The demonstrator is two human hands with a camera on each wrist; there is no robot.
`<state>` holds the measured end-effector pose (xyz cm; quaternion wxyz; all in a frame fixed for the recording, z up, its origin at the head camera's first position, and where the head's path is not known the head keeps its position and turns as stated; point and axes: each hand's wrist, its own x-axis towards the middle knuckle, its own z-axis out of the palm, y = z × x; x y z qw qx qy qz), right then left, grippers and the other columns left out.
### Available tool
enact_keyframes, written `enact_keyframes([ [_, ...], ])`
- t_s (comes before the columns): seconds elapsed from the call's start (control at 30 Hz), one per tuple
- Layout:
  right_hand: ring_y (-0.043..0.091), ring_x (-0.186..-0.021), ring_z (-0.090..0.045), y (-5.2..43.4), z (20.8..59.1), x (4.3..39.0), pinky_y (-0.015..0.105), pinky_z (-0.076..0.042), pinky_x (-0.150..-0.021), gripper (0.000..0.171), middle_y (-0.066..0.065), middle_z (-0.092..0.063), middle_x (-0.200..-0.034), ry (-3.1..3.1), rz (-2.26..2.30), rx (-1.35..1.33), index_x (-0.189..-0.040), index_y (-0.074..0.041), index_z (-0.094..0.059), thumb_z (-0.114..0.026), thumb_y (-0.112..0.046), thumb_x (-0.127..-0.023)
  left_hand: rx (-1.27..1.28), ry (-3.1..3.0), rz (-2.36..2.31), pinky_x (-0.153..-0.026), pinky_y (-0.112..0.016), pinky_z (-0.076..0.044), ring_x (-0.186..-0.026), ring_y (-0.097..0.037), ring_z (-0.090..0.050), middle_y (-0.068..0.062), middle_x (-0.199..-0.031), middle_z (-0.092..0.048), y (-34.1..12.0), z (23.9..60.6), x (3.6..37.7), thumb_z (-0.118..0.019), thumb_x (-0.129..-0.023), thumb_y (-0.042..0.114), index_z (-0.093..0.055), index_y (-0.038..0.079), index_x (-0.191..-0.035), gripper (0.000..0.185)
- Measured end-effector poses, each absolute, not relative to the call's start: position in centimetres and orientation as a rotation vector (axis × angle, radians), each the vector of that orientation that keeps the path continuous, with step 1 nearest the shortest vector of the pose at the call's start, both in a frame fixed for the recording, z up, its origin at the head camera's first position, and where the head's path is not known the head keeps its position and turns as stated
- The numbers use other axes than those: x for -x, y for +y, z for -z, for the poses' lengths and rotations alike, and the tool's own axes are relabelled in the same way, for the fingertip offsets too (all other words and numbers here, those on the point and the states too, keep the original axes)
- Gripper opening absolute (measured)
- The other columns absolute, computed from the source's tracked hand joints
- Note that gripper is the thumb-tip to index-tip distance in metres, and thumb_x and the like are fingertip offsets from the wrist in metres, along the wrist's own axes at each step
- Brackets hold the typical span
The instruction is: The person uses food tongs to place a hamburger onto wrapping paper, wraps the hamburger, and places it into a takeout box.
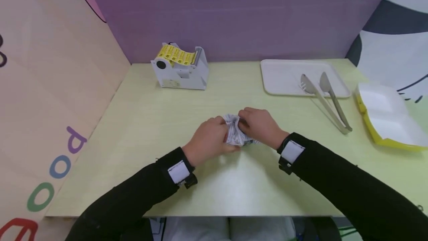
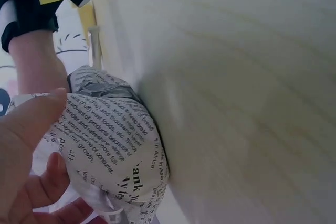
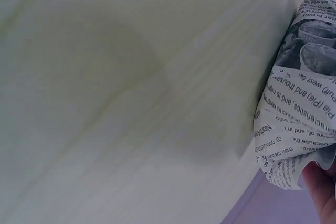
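Head view: I see left hand (image 1: 208, 137) and right hand (image 1: 259, 125) both gripping crumpled newsprint-paper bundle (image 1: 235, 133) on smooth pale desk (image 1: 140, 122).

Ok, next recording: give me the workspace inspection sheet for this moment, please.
Surface: pale green table, resting under the bundle.
Job's things: bundle wrapped in newsprint paper, on the table between both hands.
Clutter: label dispenser with yellow labels at the back left; white tray; metal tongs lying half on the tray; open white and yellow foam box at the right edge.
Hands: left hand and right hand both grip the paper.
Cables: nothing seen.
Surroundings: purple back wall, printed side panels.
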<state>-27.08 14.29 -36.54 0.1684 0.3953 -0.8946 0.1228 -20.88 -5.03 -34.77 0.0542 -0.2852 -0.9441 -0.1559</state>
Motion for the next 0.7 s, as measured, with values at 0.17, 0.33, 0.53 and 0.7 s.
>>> enact_keyframes([
  [0.17,0.014,-0.054,-0.043,14.00,36.59,27.06,0.030,-0.039,-0.048,0.018,0.002,-0.049,-0.065,-2.564,-0.351,-1.094,-0.075,-0.007,-0.053,-0.062,-0.009,-0.090,0.883,-2.793,0.418,-0.064,-0.029,-0.047,-0.069,-0.014,-0.054,-0.002,-0.082,-0.059,-5.40,35.15,20.88,-0.078,-0.078,0.048,-0.055,0.013,-0.063,0.044],
  [0.33,0.014,-0.054,-0.043,13.80,36.36,27.11,0.030,-0.040,-0.047,0.020,0.002,-0.048,-0.063,-2.566,-0.305,-1.081,-0.074,-0.007,-0.054,-0.063,-0.011,-0.091,0.848,-2.709,0.307,-0.066,-0.038,-0.050,-0.061,-0.014,-0.053,0.000,-0.072,-0.057,-4.90,35.61,20.53,-0.066,-0.081,0.063,-0.055,0.015,-0.065,0.052],
  [0.53,0.016,-0.054,-0.042,13.93,36.39,27.34,0.031,-0.038,-0.048,0.018,0.003,-0.047,-0.063,-2.602,-0.328,-1.055,-0.073,-0.007,-0.051,-0.059,-0.007,-0.090,0.868,-2.667,0.281,-0.070,-0.040,-0.050,-0.063,-0.013,-0.054,0.002,-0.068,-0.057,-4.93,35.50,20.54,-0.061,-0.094,0.038,-0.061,0.013,-0.068,0.036],
  [0.7,0.018,-0.054,-0.045,13.96,36.49,27.60,0.034,-0.040,-0.049,0.020,0.004,-0.050,-0.063,-2.641,-0.370,-1.021,-0.074,-0.007,-0.051,-0.058,-0.010,-0.093,0.904,-2.786,0.434,-0.066,-0.034,-0.048,-0.065,-0.013,-0.053,0.000,-0.072,-0.056,-5.54,35.43,21.09,-0.056,-0.097,0.028,-0.063,0.007,-0.085,0.025],
])
